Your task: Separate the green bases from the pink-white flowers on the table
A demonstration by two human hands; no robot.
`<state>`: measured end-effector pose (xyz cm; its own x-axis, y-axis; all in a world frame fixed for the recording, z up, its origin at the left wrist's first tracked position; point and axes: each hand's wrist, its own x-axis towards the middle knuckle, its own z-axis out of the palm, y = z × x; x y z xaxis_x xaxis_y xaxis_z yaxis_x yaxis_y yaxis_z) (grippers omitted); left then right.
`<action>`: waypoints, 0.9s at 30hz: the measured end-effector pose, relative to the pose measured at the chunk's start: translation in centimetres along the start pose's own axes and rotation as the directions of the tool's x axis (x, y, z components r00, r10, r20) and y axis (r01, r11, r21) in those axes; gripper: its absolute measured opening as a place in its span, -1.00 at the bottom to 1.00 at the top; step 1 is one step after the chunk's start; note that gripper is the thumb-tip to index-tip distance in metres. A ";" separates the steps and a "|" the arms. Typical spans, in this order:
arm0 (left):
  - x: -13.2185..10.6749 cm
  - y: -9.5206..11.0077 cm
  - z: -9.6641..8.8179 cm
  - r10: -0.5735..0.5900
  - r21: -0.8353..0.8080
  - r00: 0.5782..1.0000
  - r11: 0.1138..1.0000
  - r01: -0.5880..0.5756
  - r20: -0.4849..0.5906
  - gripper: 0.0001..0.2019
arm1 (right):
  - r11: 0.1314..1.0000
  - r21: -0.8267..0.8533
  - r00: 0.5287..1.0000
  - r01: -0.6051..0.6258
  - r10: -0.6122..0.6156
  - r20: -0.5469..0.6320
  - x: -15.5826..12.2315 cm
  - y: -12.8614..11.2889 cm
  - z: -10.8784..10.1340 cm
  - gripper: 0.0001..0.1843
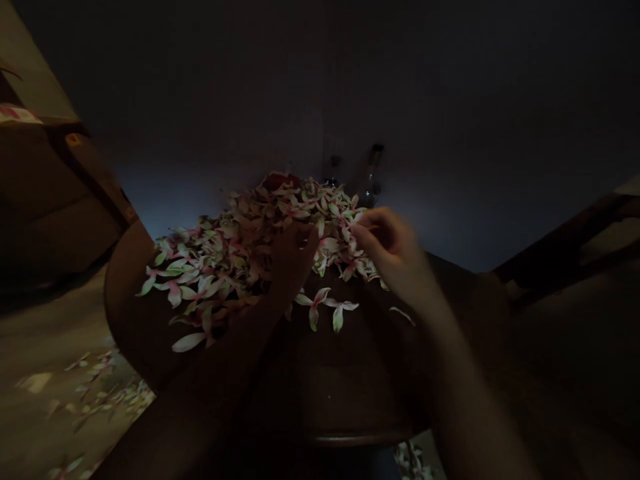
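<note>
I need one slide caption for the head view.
Left hand and right hand at heaped pale, pink-centred flowers on a brown table.

Appears indoor, home or small workshop, cannot tell which | shows plain walls (pixel 475 133) meeting in a dim corner | includes round-edged table (pixel 340 400) bearing heaped flowers (pixel 210 250), brown carton (pixel 55 180) at left, flower-strewn floor (pixel 30 340)

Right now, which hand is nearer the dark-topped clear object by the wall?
Right. The right hand is just in front of the clear object; the left hand is farther left, at the flower pile.
</note>
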<state>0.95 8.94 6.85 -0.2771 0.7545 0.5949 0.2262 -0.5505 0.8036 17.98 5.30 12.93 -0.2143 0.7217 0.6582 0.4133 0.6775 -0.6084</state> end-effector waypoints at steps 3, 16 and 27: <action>-0.2 0.3 0.2 0.077 0.144 0.994 0.986 -0.087 0.074 -0.81 | 0.991 0.131 0.998 0.000 0.008 -0.060 1.4 2.0 4.6 -0.79; -0.3 -0.5 0.6 -0.010 0.100 0.954 0.995 -0.021 0.298 -0.79 | 0.856 0.484 0.977 -0.185 0.211 0.000 0.9 7.4 4.1 -0.63; -0.1 -0.7 0.6 -0.106 0.051 0.944 0.994 0.095 0.311 -0.74 | 0.853 0.477 0.965 -0.212 0.260 -0.036 0.9 7.5 3.9 -0.67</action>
<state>1.38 9.51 6.23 0.0050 0.8820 0.4712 0.2458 -0.4578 0.8544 17.41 11.56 7.25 -0.0673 0.8674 0.4931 -0.0245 0.4927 -0.8699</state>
